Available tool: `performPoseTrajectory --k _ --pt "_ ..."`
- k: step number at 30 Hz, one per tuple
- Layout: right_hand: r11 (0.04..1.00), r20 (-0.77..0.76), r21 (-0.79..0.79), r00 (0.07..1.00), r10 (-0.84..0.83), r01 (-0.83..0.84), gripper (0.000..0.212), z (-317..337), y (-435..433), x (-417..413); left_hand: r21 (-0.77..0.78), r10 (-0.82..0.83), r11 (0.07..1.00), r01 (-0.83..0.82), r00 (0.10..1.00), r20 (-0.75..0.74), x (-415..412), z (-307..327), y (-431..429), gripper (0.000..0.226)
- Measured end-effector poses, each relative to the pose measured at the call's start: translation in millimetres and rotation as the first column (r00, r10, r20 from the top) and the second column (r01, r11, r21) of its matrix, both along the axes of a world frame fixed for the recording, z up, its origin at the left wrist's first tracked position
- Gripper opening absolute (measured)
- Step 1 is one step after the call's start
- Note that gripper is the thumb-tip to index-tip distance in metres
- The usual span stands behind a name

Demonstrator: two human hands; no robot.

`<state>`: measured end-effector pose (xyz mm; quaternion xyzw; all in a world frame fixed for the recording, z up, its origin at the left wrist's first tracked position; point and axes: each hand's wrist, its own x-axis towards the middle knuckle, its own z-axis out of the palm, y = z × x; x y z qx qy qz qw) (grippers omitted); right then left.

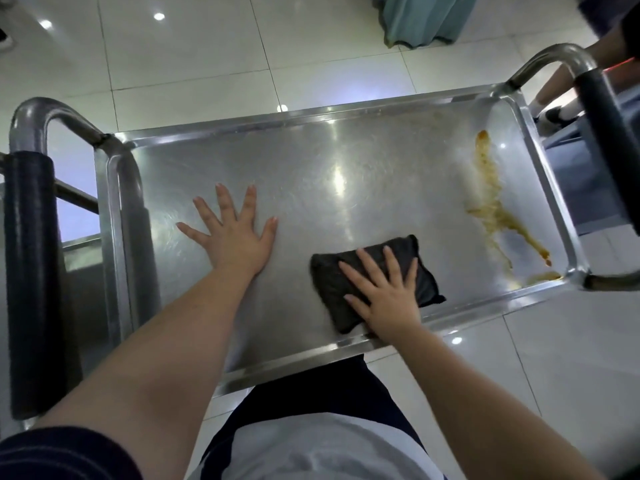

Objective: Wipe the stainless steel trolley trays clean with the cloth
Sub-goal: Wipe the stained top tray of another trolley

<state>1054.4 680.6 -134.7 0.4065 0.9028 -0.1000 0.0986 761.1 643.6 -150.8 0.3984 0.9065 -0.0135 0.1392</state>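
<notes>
We find the cloth [327, 284], dark and folded into a pad, lying on the top tray [346, 150] near its front edge, right of centre. The right hand [388, 299] lies flat on it. Its grip is wide, with the fingers spread and straight, pressing down rather than curled round the pad. The left hand [235, 244] is likewise flat and wide on bare steel to the left, holding nothing and, in our judgement, bracing the trolley.

The brown spill [491, 206] runs along the right end of the tray from the far corner towards the near one, well apart from the cloth. We judge that the wiping has not yet reached it.

To do the step well, we would keep the palm square over the pad and sweep right in overlapping strokes. We would draw the residue away from the raised rim, not into the corners, and turn the pad to a clean face once it is loaded.

The padded handle [602, 140] arches over the right end and may cramp strokes in the corners there. A second handle [31, 271] stands at the left end. Another person's foot [554, 116] is on the floor just beyond the right end, and a teal curtain [426, 19] hangs further off. Any lower trays are mostly hidden from us.
</notes>
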Motion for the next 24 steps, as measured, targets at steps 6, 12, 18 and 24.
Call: performPoseTrajectory --k 6,12,18,24 --pt "0.875 0.181 -0.049 0.865 -0.467 0.482 0.055 3 55 100 -0.021 0.004 1.0 -0.004 1.0 0.004 2 1 1 0.075" --pt "0.999 0.003 -0.021 0.999 0.041 -0.041 0.064 3 -51 -18 -0.048 0.026 0.998 -0.026 1.0 0.0 3 3 1 0.076" --pt "0.974 -0.1 0.016 0.969 0.227 -0.226 0.058 -2 -68 -34 -0.054 0.01 0.999 -0.009 1.0 0.009 3 4 1 0.078" --pt "0.991 0.116 -0.007 0.985 -0.129 0.131 0.06 10 28 97 -0.072 0.007 0.997 -0.007 1.0 0.006 4 5 1 0.077"
